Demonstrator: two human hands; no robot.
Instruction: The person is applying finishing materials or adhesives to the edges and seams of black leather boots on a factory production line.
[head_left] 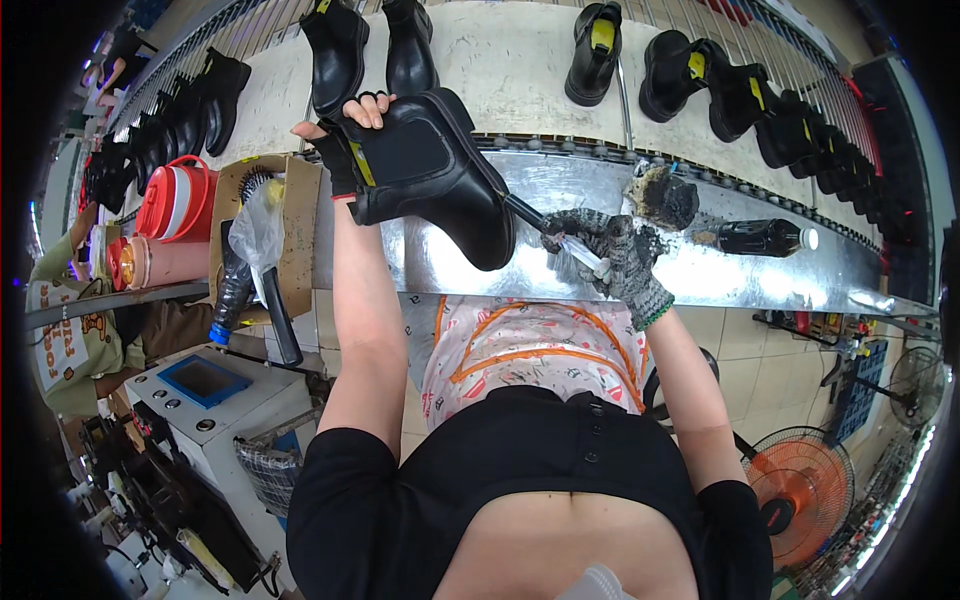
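Head view: left fingers (369,111) around a black boot (437,195), right gloved fingers (582,224) around a slim tool (525,211).

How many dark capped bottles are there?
2: one white-capped black bottle lying on the shiny metal table, one blue-capped black bottle by the brown cardboard box. Others may be hidden.

The bottle (758,238) lies on the bench (740,280), right of the boot (432,172).

Orange fan (800,485) at four o'clock, grey machine (245,415) at eight.
A blue-framed screen (205,380) tops the machine, a mesh basket (272,475) just beside it; at nine o'clock, a pink jug (180,264) stands just beside a cardboard box (302,215).
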